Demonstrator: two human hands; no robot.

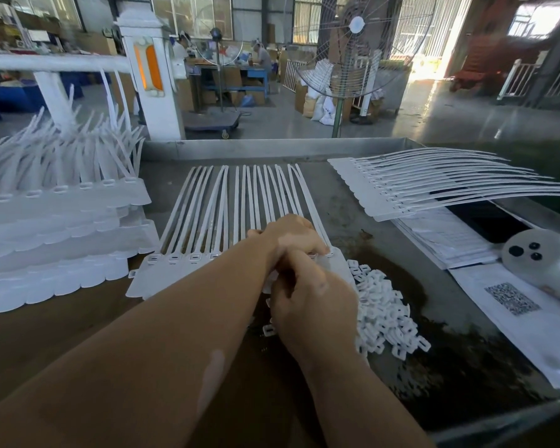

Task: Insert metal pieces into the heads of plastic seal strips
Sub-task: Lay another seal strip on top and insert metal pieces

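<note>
A joined row of white plastic seal strips (207, 215) lies flat on the metal table (337, 202), tails pointing away, slotted heads (175, 258) nearest me. My left hand (288, 236) presses down on the heads at the right end of this row. My right hand (311, 305) is curled just below it, fingertips against the same heads; what it pinches is hidden. A heap of small white insert pieces (385, 315) lies right of my right hand.
Stacks of seal strip rows (55, 221) stand at the left. Another strip row (434, 185) rests on printed papers (450, 234) at the right, near a white round object (537, 250). A floor fan (356, 59) stands beyond the table's raised edge (272, 148).
</note>
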